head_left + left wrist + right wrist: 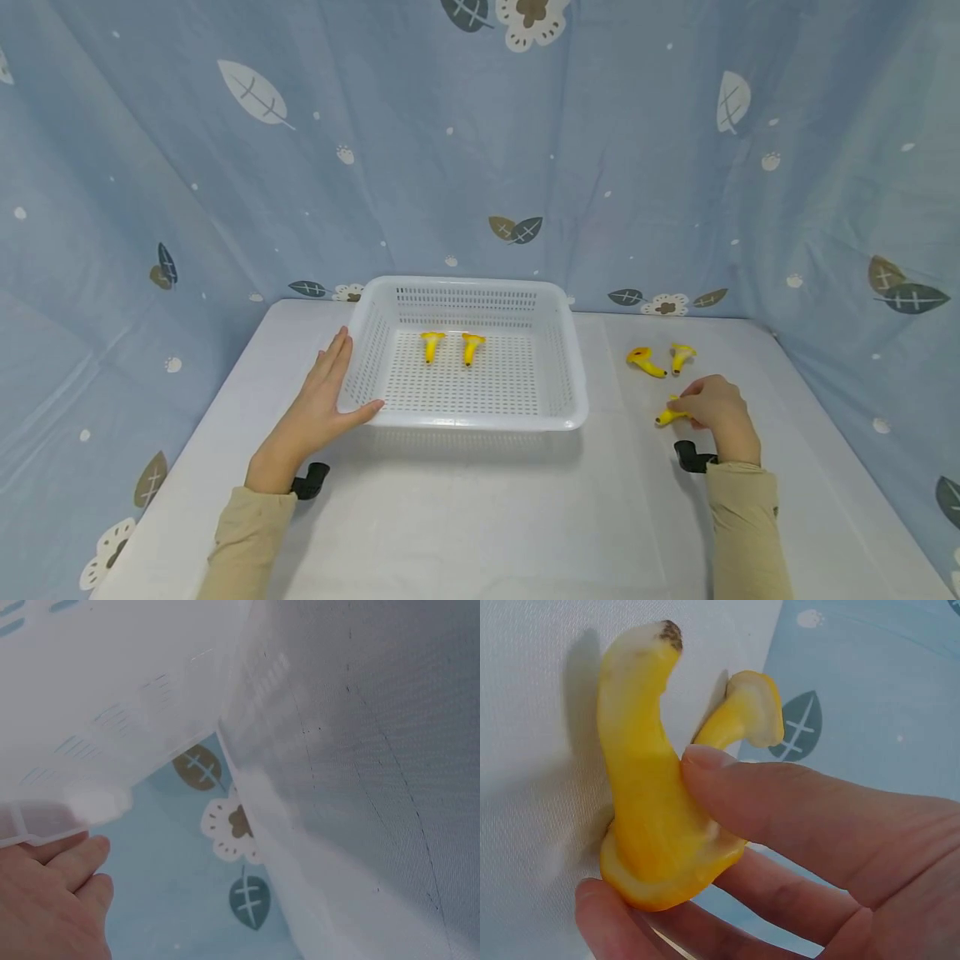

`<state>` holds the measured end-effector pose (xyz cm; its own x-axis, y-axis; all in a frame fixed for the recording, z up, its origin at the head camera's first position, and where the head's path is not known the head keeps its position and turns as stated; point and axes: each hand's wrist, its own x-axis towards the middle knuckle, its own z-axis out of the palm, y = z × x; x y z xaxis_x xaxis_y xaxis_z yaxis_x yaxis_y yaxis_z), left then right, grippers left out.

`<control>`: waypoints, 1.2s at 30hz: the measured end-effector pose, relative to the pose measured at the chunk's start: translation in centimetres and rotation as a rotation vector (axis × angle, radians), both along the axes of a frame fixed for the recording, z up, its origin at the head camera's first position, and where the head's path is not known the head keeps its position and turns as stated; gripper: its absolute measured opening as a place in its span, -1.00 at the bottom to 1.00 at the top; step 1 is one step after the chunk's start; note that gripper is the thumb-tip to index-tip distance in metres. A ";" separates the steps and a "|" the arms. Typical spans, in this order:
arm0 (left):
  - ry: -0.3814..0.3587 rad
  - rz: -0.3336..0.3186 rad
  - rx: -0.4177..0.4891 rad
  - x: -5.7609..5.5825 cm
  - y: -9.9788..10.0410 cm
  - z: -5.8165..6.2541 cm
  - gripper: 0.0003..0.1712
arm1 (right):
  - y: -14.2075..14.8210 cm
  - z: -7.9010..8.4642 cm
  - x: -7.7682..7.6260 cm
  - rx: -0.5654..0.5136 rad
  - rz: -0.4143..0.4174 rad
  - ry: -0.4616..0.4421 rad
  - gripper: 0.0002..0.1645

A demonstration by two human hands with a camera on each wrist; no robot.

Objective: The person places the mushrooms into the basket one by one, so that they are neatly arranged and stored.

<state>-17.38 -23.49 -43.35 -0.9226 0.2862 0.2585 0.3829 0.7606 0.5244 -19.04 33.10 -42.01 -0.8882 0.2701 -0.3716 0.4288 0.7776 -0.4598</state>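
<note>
My right hand (716, 408) pinches a yellow mushroom (641, 765) at the right of the table. In the right wrist view the thumb lies against its stem, fingers curl behind the cap, and the dark stem tip points up. Two more yellow mushrooms, one lying on its side (647, 362) and one with its cap away from me (681, 357), lie just beyond that hand. My left hand (318, 404) rests with straight fingers along the left side of a white plastic basket (480, 422), thumb at its front rim. Inside the basket lie a left mushroom (431, 347) and a right mushroom (472, 348).
A white cloth covers the table (495, 517). Behind and beside it hangs a blue curtain (420, 150) with leaf and flower prints. The basket's back rim stands close to the curtain. Black wrist mounts show at the left (311, 481) and right (693, 457) wrists.
</note>
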 end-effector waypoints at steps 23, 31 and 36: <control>-0.059 0.015 0.010 0.1 0.2 0.3 0.27 | -0.1 1.1 0.4 -0.023 0.041 0.067 -0.54; -0.051 0.015 0.002 0.0 0.1 0.2 0.26 | -0.4 0.8 0.3 -0.030 0.041 0.145 -0.49; -0.029 0.007 0.004 -0.1 0.1 0.1 0.25 | -1.0 0.6 0.2 -0.021 0.016 0.216 -0.47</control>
<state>-17.45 -23.39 -43.28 -0.9318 0.2789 0.2323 0.3620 0.7610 0.5384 -18.86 32.11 -41.36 -0.9519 0.2500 -0.1772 0.3064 0.7727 -0.5559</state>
